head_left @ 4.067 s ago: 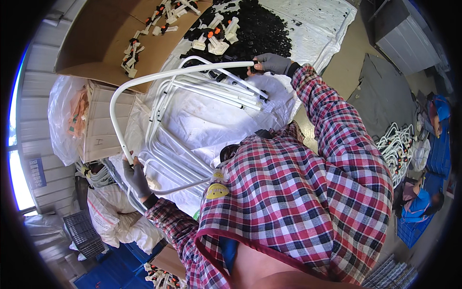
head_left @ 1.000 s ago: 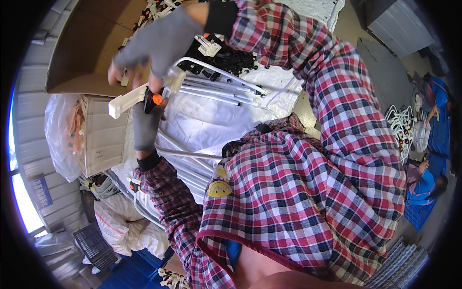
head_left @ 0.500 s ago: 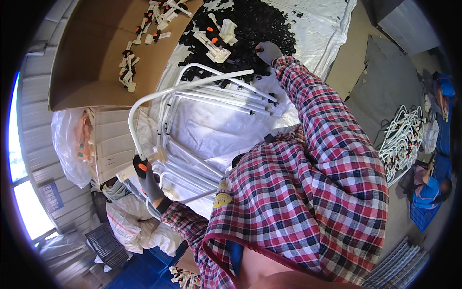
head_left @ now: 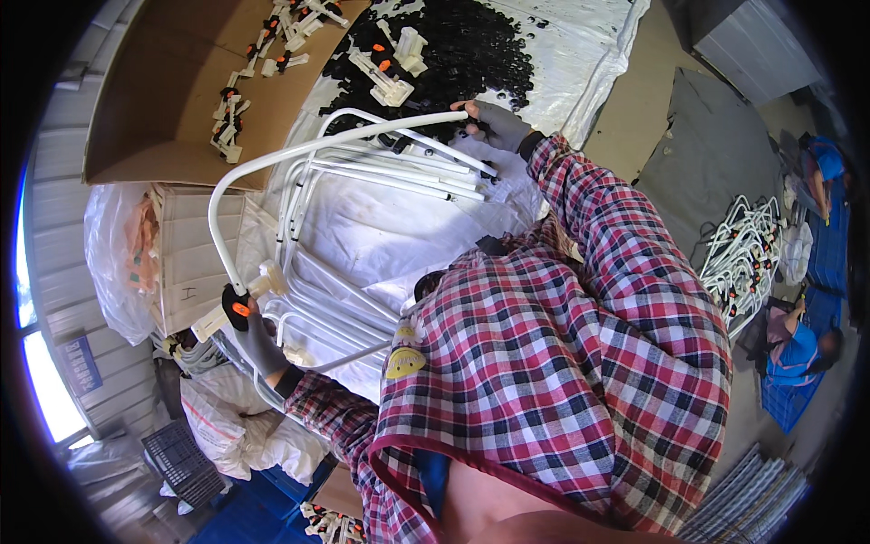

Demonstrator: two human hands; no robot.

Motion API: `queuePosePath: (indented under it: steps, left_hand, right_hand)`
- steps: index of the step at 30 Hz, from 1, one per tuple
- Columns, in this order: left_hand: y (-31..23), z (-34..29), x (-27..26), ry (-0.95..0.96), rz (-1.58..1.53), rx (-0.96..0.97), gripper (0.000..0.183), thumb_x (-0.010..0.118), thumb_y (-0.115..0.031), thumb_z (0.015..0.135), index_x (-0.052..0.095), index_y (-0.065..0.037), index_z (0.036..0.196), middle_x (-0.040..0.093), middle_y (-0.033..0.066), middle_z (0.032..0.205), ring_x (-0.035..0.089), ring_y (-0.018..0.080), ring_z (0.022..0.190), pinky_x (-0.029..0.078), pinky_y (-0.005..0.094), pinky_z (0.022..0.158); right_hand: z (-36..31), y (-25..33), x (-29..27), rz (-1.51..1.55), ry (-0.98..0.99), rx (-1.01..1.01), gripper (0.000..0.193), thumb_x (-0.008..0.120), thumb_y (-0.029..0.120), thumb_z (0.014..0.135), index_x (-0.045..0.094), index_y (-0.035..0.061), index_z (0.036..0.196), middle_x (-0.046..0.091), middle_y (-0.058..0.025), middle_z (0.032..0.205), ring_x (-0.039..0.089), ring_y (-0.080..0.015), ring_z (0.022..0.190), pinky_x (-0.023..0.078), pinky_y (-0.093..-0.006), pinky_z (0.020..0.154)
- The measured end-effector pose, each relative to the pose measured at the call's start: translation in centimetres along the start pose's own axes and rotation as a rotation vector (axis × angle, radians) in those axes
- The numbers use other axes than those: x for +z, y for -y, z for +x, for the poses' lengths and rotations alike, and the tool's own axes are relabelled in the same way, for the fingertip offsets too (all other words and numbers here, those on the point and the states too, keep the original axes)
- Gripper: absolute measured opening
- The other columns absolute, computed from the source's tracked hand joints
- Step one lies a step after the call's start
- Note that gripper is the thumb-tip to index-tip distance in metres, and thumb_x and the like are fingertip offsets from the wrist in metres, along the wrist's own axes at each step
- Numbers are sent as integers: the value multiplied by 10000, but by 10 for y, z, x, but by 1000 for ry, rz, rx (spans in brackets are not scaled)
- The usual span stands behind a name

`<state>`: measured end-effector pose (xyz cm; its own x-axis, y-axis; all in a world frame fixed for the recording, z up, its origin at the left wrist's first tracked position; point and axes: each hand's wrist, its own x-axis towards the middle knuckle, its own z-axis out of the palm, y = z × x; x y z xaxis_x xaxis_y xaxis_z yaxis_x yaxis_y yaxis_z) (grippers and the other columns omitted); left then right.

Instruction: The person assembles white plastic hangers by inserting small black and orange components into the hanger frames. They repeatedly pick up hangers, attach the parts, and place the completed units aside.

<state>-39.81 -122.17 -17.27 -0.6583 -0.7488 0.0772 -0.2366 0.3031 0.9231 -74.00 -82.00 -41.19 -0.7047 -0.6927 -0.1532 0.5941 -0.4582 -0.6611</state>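
Observation:
A bent white tube (head_left: 220, 195) arcs above the other tubes. My left hand (head_left: 260, 347), in a grey fingerless glove, is closed around its lower end, where a black fitting with an orange button (head_left: 239, 308) and a cream plastic part (head_left: 212, 324) sit. My right hand (head_left: 498, 125), gloved alike, pinches the tube's other end at the far right; whether a small black piece is in those fingers is hidden. Below the raised tube lie several more white tubes (head_left: 381, 172), some tipped in black. Behind my right hand spreads a heap of small black rings (head_left: 471, 54).
Cream clamp parts (head_left: 391, 91) rest on the black heap. A large cardboard box (head_left: 172, 100) with similar parts stands at the far left. White sheeting (head_left: 580, 63) covers the table. Bundled white frames (head_left: 739, 263) and a person in blue (head_left: 797, 354) are at the right.
My right hand has left the black heap and come to the tube's free end, closing on it. My left hand keeps its hold, the tube shifting slightly left in view.

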Motion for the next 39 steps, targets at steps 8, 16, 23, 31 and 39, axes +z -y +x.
queuePosePath:
  steps: [8, 16, 23, 31, 39]
  left_hand:
    - [-12, -2, 8, -78, 35, -32, 492, 659, -199, 927, 536, -85, 1389, 569, -63, 880, 353, 21, 542, 284, 183, 479]
    - [-34, -1, 28, 22, 62, 91, 500, 620, -182, 951, 495, -66, 1421, 579, -36, 948, 380, 27, 562, 303, 184, 496]
    - [-33, 2, 24, -8, 98, 72, 507, 629, -165, 950, 489, -36, 1420, 577, -17, 953, 401, 47, 574, 324, 192, 503]
    - [-34, 4, 30, 56, 50, 174, 460, 635, -166, 950, 516, -34, 1375, 548, -22, 893, 394, 45, 573, 315, 199, 507]
    - [-5, 9, 5, 59, -36, 152, 324, 595, -145, 977, 522, -46, 1277, 507, -18, 873, 381, 44, 560, 323, 195, 506]
  right_hand:
    - [-15, -6, -10, -578, -453, -115, 322, 731, 132, 884, 524, 27, 1108, 676, -98, 984, 739, -236, 803, 565, -275, 552]
    - [16, -17, 13, -1204, -661, -552, 246, 763, 219, 759, 650, 73, 922, 698, -134, 803, 696, -295, 825, 531, -377, 721]
    - [10, -50, 35, -420, -702, -604, 139, 621, 41, 888, 593, 12, 1021, 655, -76, 777, 640, -144, 608, 516, -278, 536]
    - [-18, -38, 36, -570, -701, -730, 165, 542, 24, 915, 486, 29, 1070, 625, -105, 822, 644, -164, 655, 531, -301, 601]
    - [-83, -15, 65, -246, -302, -528, 392, 571, 193, 994, 441, 0, 1310, 642, -123, 1102, 681, -197, 958, 553, -302, 834]
